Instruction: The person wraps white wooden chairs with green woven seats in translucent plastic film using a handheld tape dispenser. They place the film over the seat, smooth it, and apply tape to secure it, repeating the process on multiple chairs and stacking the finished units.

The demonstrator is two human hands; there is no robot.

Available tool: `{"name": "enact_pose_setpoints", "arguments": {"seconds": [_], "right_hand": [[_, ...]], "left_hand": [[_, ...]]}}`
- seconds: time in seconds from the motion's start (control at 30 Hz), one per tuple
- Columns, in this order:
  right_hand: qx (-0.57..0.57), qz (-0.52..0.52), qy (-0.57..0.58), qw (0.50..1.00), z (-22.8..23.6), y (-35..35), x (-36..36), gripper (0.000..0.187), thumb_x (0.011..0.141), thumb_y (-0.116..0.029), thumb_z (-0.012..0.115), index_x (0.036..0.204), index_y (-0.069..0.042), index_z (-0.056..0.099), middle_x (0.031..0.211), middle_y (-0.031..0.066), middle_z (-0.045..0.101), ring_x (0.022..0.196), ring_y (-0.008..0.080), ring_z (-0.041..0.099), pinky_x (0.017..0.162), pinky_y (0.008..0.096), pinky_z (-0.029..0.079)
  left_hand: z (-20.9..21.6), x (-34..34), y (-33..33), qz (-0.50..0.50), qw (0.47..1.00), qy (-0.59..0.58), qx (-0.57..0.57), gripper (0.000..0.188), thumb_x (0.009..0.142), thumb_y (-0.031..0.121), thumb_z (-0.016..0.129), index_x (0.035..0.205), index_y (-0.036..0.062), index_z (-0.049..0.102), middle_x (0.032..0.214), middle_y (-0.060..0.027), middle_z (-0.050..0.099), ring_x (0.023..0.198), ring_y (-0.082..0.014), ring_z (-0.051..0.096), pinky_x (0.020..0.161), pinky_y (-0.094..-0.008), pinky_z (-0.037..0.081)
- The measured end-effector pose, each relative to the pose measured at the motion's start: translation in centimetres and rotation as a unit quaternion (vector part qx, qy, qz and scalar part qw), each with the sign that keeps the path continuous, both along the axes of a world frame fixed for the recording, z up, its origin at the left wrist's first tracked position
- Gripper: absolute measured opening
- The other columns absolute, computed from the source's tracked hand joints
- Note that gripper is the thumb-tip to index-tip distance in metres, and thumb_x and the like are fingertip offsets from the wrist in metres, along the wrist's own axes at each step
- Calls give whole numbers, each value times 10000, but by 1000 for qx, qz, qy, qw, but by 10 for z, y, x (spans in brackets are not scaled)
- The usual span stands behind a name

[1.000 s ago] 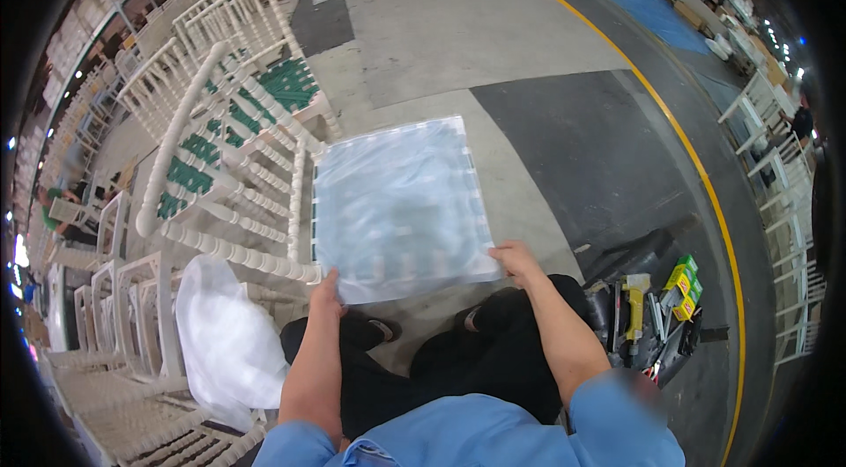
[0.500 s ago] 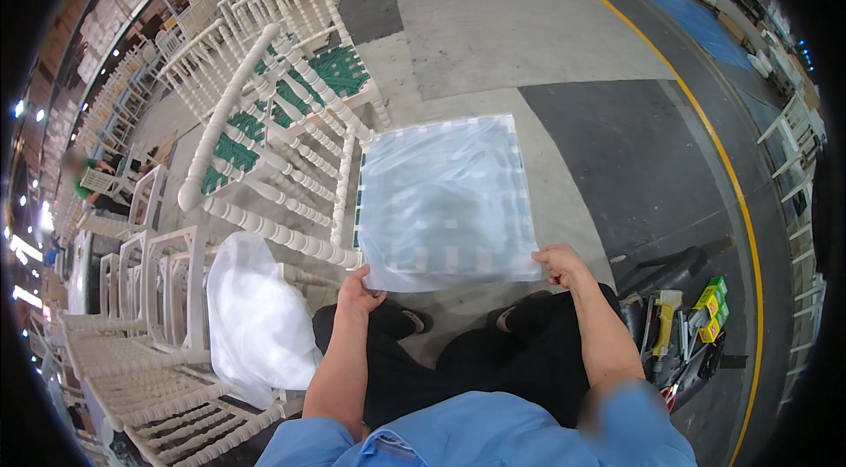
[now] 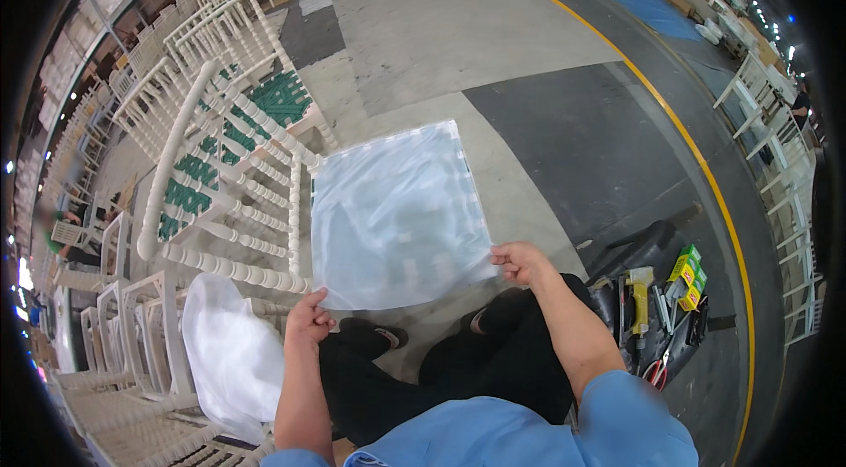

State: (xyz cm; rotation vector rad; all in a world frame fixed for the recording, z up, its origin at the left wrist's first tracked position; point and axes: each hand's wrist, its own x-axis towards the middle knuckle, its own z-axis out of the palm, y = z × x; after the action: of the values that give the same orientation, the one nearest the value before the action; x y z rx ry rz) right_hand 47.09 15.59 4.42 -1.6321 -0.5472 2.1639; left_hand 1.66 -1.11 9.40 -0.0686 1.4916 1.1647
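Note:
A thin, translucent white sheet of cloth [image 3: 397, 211] lies over the seat of a cream chair, and the seat's woven straps show faintly through it. The chair's turned-spindle back [image 3: 295, 203] rises on the left side of the seat. My left hand [image 3: 308, 319] pinches the sheet at its near left corner, beside the chair back. At the near right corner, my right hand [image 3: 522, 263] grips the sheet's edge between thumb and fingers. The cloth has light wrinkles, and its near edge hangs slightly past the seat, above my shoes.
Bunched white cloth [image 3: 225, 352] rests on my left by stacked chair frames [image 3: 132, 326]. Another spindle chair with green strapping [image 3: 278, 97] stands beyond. On my right lie a yellow-handled tool [image 3: 639, 304], scissors [image 3: 656, 373] and green-yellow boxes [image 3: 687, 276]. More chairs line both sides.
The whole view has shifted, so the chair and sheet now sit farther left in the picture. Both hands stay at the sheet's near corners, and its wrinkles have changed.

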Motion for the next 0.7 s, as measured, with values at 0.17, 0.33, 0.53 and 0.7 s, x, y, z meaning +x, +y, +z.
{"name": "enact_pose_setpoints", "arguments": {"seconds": [0.17, 0.33, 0.53, 0.7], "right_hand": [[-16, -54, 58, 997, -4, 4, -9, 218, 1043, -254, 697, 1143, -80, 612, 1049, 112, 729, 460, 71, 301, 505, 284, 371], [8, -92, -3, 996, -1, 2, -28, 255, 1040, -263, 709, 1151, -49, 624, 1023, 136, 733, 458, 84, 324, 486, 297, 392], [31, -136, -27, 990, -6, 10, -38, 184, 971, -131, 773, 1035, -11, 649, 908, 102, 696, 493, 94, 436, 485, 316, 441], [71, -210, -24, 975, 1, 14, -38, 242, 922, -32, 776, 1091, -3, 606, 785, 55, 606, 506, 117, 479, 484, 320, 458]], "left_hand": [[1, -14, -1, 72, 975, -146, 148, 122, 1027, 256, 701, 963, 219, 604, 657, 45, 588, 492, -128, 423, 632, -374, 434], [-2, 5, 11, 90, 976, -53, 190, 167, 1054, 311, 657, 1053, 154, 598, 866, -50, 702, 642, -210, 656, 684, -436, 579], [13, 29, 47, 37, 976, 164, 139, 336, 1035, 117, 616, 1331, 35, 480, 1078, -160, 691, 760, -280, 737, 639, -384, 624], [14, 41, 82, 107, 965, 190, 144, 438, 1019, 0, 564, 1433, 26, 423, 1188, -161, 668, 857, -295, 754, 702, -406, 644]]}}
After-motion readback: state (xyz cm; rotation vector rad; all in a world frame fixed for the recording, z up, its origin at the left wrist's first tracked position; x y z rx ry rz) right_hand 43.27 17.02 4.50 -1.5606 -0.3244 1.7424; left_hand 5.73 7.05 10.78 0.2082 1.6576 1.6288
